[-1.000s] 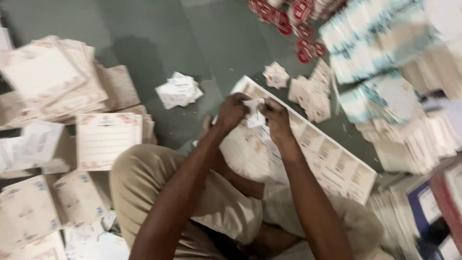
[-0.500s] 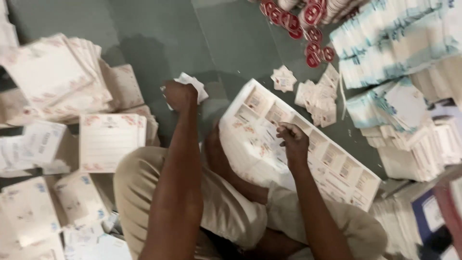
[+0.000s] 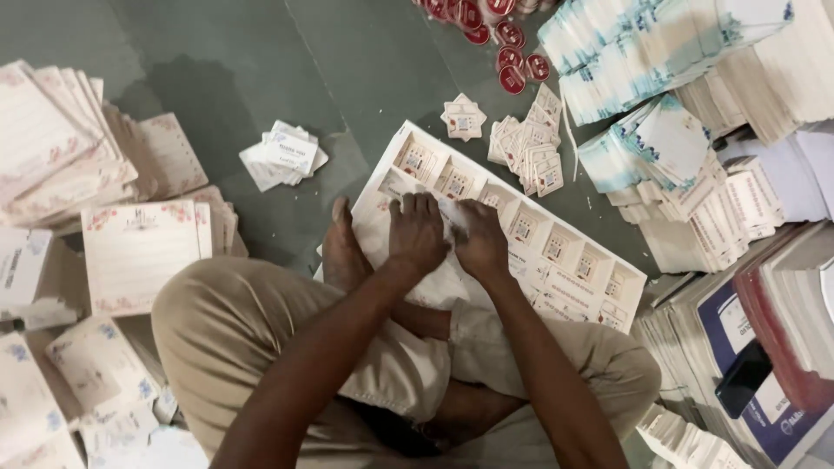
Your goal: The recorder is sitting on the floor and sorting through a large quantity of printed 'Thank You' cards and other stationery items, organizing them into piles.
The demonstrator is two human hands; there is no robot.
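Note:
I sit cross-legged on a green floor with a large white printed sheet of small cards (image 3: 556,252) lying across my legs. My left hand (image 3: 417,233) and my right hand (image 3: 480,241) press down side by side on the near part of that sheet, fingers curled onto the paper between them. My bare foot (image 3: 343,252) rests under the sheet's left edge. A small loose pile of white cards (image 3: 283,154) lies on the floor to the upper left of my hands.
Stacks of floral-edged sheets (image 3: 139,252) lie at left. Small cut card piles (image 3: 526,152) and red round stickers (image 3: 508,48) sit beyond the sheet. Tall stacks of blue-white printed paper (image 3: 660,61) and bundled sheets (image 3: 764,330) crowd the right side.
My left hand has come back from the small white card pile on the floor to the sheet, beside my right hand. The view has shifted slightly.

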